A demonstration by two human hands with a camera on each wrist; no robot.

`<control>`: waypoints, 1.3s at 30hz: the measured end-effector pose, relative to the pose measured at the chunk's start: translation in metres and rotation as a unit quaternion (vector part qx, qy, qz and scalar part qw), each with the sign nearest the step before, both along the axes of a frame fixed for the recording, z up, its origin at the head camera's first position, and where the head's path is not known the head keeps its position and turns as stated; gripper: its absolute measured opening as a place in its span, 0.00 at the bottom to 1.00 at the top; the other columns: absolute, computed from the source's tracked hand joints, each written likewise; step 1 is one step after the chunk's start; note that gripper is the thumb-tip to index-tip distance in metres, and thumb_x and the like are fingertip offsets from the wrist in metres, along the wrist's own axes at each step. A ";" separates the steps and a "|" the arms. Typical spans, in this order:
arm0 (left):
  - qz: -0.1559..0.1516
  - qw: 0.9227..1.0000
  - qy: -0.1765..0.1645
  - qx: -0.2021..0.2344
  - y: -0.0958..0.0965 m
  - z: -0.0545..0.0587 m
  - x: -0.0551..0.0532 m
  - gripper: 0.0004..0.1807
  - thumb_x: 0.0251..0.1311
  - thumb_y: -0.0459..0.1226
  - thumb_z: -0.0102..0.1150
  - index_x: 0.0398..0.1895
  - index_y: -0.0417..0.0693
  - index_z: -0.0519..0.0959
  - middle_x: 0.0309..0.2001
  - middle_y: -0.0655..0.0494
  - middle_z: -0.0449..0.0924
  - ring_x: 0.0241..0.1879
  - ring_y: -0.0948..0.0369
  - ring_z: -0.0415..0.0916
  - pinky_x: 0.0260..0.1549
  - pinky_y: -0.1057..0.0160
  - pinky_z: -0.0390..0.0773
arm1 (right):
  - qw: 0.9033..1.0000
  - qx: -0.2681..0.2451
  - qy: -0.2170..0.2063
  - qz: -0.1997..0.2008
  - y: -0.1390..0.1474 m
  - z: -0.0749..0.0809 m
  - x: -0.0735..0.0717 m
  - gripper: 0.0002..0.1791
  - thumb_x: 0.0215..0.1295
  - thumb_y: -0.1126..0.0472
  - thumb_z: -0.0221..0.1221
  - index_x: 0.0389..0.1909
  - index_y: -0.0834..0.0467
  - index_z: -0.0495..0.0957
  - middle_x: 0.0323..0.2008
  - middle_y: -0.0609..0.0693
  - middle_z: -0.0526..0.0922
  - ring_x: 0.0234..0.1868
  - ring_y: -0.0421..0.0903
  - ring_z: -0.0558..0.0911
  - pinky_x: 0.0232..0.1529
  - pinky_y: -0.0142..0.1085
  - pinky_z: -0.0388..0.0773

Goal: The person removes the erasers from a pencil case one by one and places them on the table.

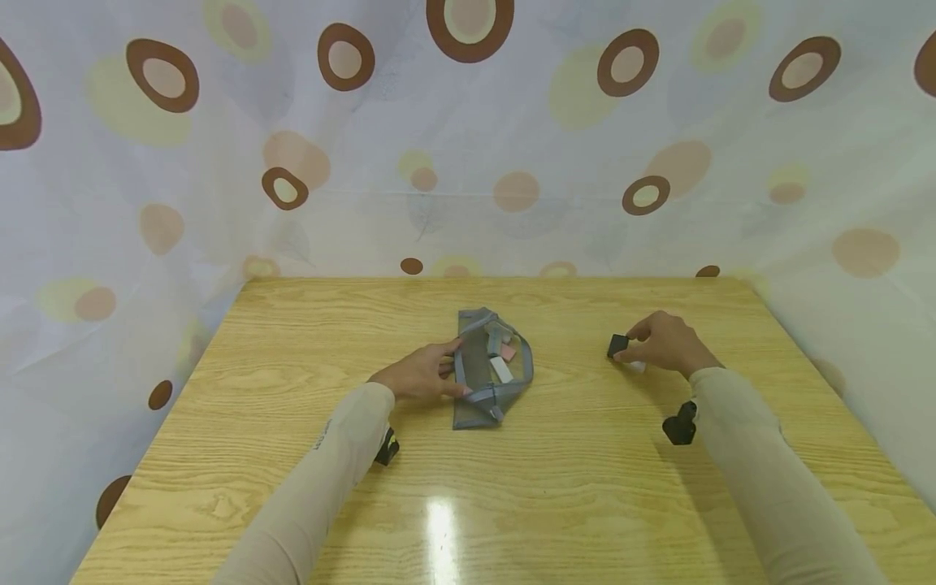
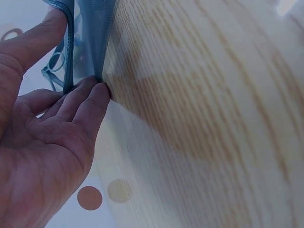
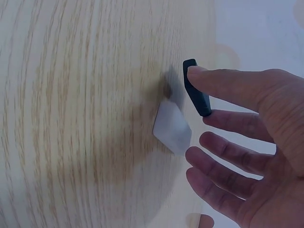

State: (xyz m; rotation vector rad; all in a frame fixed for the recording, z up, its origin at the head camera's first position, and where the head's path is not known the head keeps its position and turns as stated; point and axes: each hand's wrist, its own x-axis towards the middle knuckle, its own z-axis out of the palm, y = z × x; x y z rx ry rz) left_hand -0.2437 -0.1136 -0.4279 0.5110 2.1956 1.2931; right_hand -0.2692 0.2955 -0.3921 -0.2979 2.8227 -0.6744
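A grey mesh zip pouch (image 1: 477, 366) lies on the wooden table with its zipped mouth spread. My left hand (image 1: 418, 372) holds its near-left edge, thumb and fingers set apart along the rim. Through the opening show a white block (image 1: 500, 370) and a pink block (image 1: 508, 352). To the right, my right hand (image 1: 669, 345) pinches a small, flat black block (image 3: 197, 92) between thumb and index finger, just above the tabletop. The other fingers extend loosely. Below them a white flat block (image 3: 172, 127) lies on the wood, mostly hidden by the hand in the head view.
The wood-grain table (image 1: 541, 487) reaches back to a white curtain (image 1: 468, 227) with brown and yellow spots, which also hangs along both sides. Dark wrist-worn devices show under each sleeve, the right one (image 1: 680, 424) close over the table.
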 end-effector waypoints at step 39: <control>-0.009 1.000 0.014 -0.007 0.000 -0.001 -0.002 0.54 0.64 0.33 0.69 0.82 0.39 0.40 0.80 0.41 0.47 0.74 0.44 0.57 0.68 0.55 0.70 | 1.000 0.001 -0.013 -0.013 0.008 -0.014 -0.004 0.35 0.61 0.49 0.71 0.57 0.74 0.78 0.56 0.75 0.77 0.56 0.74 0.76 0.53 0.67 0.76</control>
